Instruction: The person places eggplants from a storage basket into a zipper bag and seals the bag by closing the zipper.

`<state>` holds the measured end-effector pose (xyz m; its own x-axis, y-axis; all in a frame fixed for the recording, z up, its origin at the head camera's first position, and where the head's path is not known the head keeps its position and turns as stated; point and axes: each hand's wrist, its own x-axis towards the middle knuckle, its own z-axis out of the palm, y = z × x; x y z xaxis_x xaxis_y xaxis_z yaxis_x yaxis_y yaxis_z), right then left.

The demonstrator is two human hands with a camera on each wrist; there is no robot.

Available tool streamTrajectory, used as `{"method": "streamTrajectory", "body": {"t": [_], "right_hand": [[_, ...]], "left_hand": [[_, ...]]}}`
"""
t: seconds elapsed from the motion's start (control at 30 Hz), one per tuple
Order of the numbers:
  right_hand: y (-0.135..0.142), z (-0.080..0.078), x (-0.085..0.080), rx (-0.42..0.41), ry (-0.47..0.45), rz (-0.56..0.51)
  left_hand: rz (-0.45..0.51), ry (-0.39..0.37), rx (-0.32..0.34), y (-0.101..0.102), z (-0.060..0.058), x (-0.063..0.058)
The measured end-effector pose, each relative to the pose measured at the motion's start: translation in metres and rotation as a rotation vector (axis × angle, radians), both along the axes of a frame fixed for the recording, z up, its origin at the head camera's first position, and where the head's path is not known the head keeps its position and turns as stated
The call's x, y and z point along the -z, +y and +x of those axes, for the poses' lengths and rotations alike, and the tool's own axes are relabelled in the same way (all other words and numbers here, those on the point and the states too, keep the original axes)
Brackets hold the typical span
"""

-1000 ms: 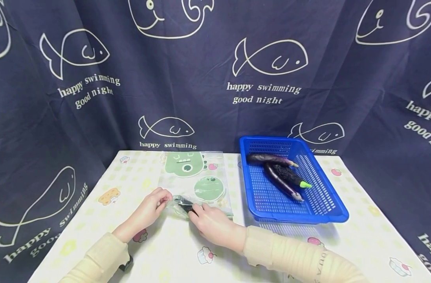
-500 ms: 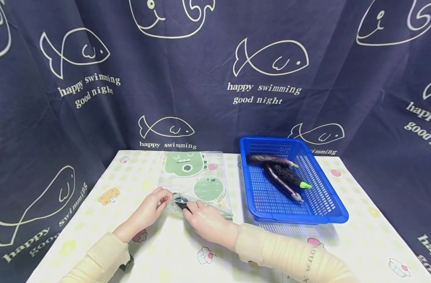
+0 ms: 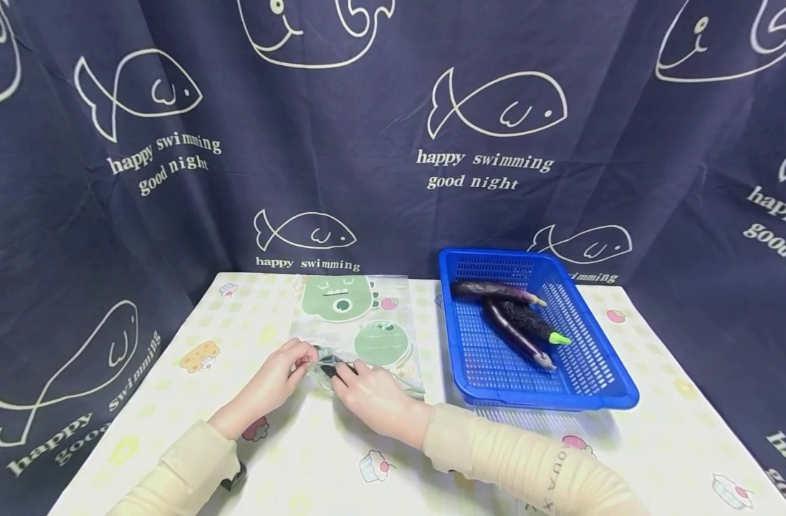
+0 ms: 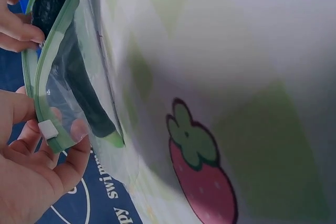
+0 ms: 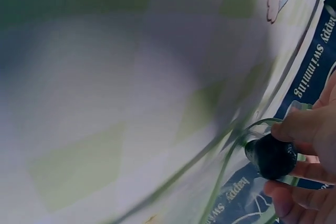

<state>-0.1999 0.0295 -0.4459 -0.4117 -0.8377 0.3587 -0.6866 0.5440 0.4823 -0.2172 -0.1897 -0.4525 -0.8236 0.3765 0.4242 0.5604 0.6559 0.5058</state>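
A clear zip bag (image 3: 393, 297) with green printed pictures lies on the table. My left hand (image 3: 284, 369) pinches the mouth of the bag at its left corner, by the white slider (image 4: 48, 129) in the left wrist view. A long dark vegetable (image 4: 79, 77) with a light green tip is mostly inside the bag. My right hand (image 3: 380, 401) grips its rounded dark end at the bag's open mouth. In the right wrist view my right thumb and fingers are around that rounded end (image 5: 273, 156). The green zip strip (image 4: 50, 56) stands parted around the vegetable.
A blue perforated basket (image 3: 453, 344) stands to the right. It holds two purple eggplants (image 3: 518, 333) and a dark, rough-skinned vegetable with a bright green end (image 3: 560, 338). A patterned cloth (image 3: 328, 459) covers the table. Behind hangs a navy curtain (image 3: 380, 201).
My right hand has moved a little to the left, and the dark vegetable has gone further into the bag. My left hand has stayed at the bag's corner.
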Motion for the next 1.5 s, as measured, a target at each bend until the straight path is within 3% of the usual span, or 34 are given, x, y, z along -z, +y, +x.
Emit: {"method": "streamTrajectory", "body": {"t": [0.5,0.8,1.13,1.5], "right_hand": [[-0.004,-0.007,0.002,-0.026,0.057,0.03],[-0.004,-0.013,0.006,-0.06,0.069,0.087],[-0.003,-0.015,0.009,-0.091,0.099,0.085],[-0.006,-0.013,0.006,-0.048,0.082,0.134]], "left_hand": [[0.016,0.027,0.002,0.003,0.0,-0.002],[0.004,-0.018,-0.003,0.002,0.001,0.001],[0.007,-0.011,0.004,-0.001,0.001,0.002],[0.006,-0.015,-0.005,-0.001,-0.001,0.002]]}}
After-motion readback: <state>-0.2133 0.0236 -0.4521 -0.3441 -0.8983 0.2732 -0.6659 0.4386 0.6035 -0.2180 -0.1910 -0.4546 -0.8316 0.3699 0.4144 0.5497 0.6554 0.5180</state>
